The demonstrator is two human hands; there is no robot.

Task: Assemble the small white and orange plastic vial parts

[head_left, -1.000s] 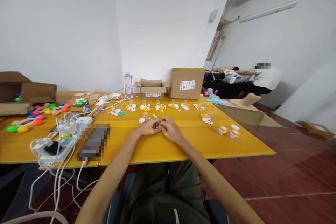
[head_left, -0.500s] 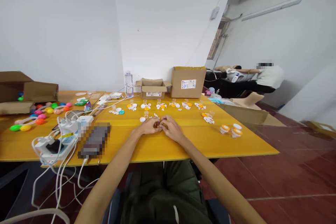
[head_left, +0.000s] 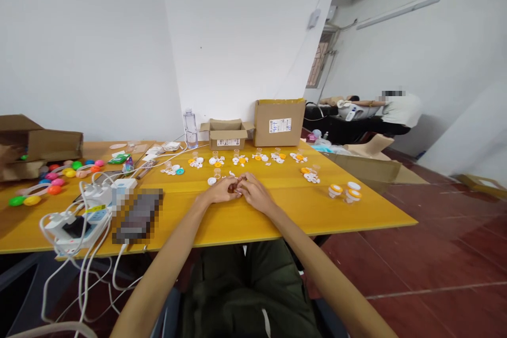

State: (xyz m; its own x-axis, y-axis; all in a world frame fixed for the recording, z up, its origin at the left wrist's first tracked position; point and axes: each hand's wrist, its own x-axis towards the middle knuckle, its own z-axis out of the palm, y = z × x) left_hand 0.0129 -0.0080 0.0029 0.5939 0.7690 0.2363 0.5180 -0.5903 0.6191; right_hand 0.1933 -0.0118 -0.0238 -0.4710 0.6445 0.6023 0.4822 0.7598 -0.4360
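Note:
My left hand (head_left: 221, 190) and my right hand (head_left: 254, 193) meet above the middle of the yellow wooden table (head_left: 245, 222). Both are closed, with fingertips together around something small that the fingers hide. Just behind the left hand lie a round white piece (head_left: 212, 181) and a small clear cup (head_left: 217, 172). Past the hands, several little groups of white, orange and teal plastic parts form a row, many with a clear cup; one group (head_left: 310, 175) lies further right. Clear cups with orange rings (head_left: 335, 190) stand at the right.
A power strip (head_left: 95, 216) with tangled white cables and a phone (head_left: 138, 216) occupy the left. Behind are a water bottle (head_left: 190, 128), an open carton (head_left: 227, 134) and a taller box (head_left: 279, 122). Colourful balls (head_left: 55, 181) lie far left. Another person (head_left: 400, 111) sits at the back right.
The whole view has shifted slightly, with the table scene sliding left. My hands stay pressed together in about the same place, with only slight finger movement.

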